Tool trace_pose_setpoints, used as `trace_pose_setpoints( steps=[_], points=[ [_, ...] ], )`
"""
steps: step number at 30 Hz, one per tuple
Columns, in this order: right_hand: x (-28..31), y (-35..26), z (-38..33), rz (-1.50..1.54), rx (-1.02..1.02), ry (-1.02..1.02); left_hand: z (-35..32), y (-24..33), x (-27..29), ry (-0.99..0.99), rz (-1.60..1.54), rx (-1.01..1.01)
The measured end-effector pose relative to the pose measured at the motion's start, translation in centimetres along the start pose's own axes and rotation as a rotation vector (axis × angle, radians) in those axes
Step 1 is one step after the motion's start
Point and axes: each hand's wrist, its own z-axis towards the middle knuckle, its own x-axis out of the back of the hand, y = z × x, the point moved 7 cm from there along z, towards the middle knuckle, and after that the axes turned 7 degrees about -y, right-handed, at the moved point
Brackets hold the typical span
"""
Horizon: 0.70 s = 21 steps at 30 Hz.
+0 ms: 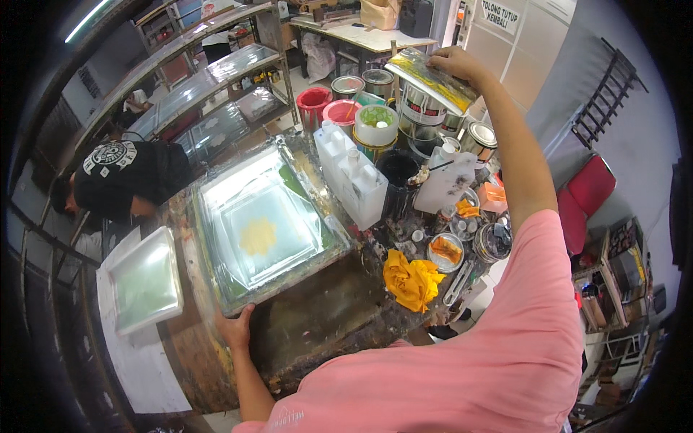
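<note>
A printing screen (263,224) lies tilted across the stained work table, with a pale yellowish patch in the middle of its mesh and green along its border. My left hand (234,330) grips the near edge of its frame, thumb uppermost. Far to the right, my right arm is stretched out over the cans. In my right hand (456,63) is a wide, flat squeegee (431,78) smeared with yellow and dark ink, held above a large metal can (421,115). The fingers wrap over its top edge, partly hiding it.
A smaller framed screen (148,281) rests on white paper at the left. White plastic jugs (354,177), a black bucket (399,177), ink pots and a yellow cloth (411,280) crowd the right side. Another person (126,169) bends beside the drying racks (216,72).
</note>
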Motion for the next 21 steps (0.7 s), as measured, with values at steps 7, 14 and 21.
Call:
trace_pose_setpoints(
  steps=[7, 14, 21],
  points=[
    [0.4, 2.3, 2.4, -0.314, 0.081, 0.146, -0.3, 0.7, 0.1, -0.035, 0.032, 0.081],
    [1.3, 4.6, 4.2, -0.372, -0.04, 0.173, -0.1, 1.4, 0.1, -0.013, 0.006, 0.068],
    [5.6, -0.1, 0.8, -0.334, -0.178, 0.306, -0.1, 1.9, 0.2, 0.019, 0.032, 0.001]
  ],
)
